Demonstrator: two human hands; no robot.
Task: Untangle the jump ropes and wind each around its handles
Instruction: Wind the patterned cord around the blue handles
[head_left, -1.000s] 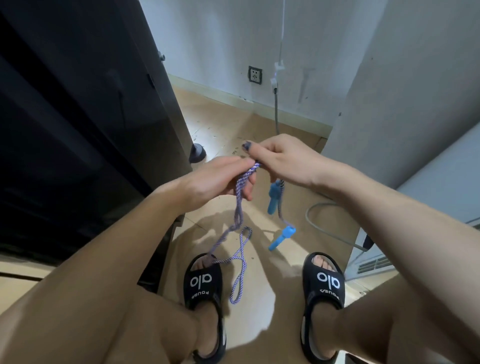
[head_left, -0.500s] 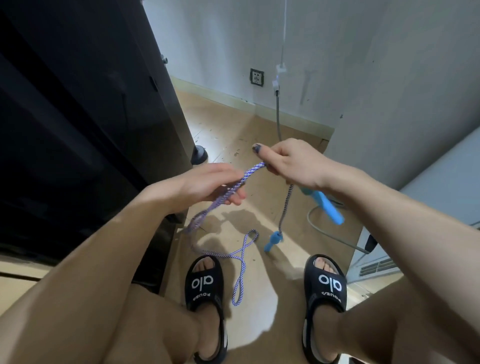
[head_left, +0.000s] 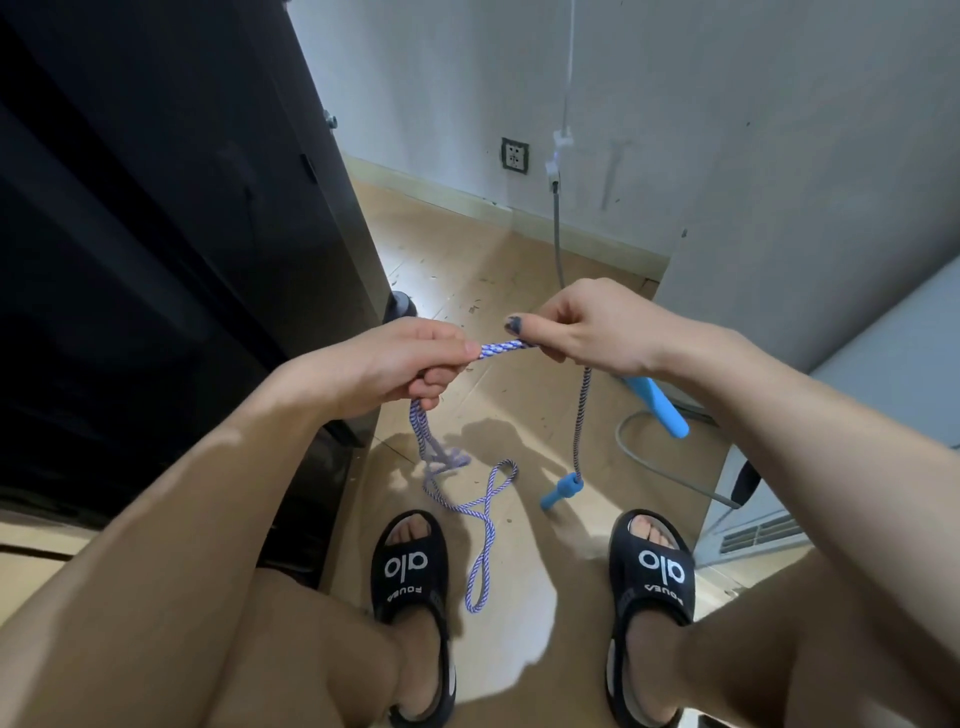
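Observation:
A blue-and-white braided jump rope (head_left: 501, 348) stretches in a short taut length between my two hands. My left hand (head_left: 395, 366) pinches it at the left; below that hand the rope drops in tangled loops (head_left: 480, 512) to the floor between my feet. My right hand (head_left: 592, 325) grips the rope's other side together with a blue handle (head_left: 660, 408) that sticks out under my wrist. From the right hand a strand hangs straight down to the second blue handle (head_left: 562, 491), which dangles just above the floor.
A tall black cabinet (head_left: 156, 234) fills the left side. My two feet in black sandals (head_left: 410, 566) stand on the wooden floor. A grey cable (head_left: 631, 447) curls on the floor at the right beside a white appliance (head_left: 769, 525). A wall socket (head_left: 514, 155) sits on the far wall.
My hands have drawn closer again, and the rope length between them is shorter and level. The loops under my left hand have dropped lower and gathered toward the floor.

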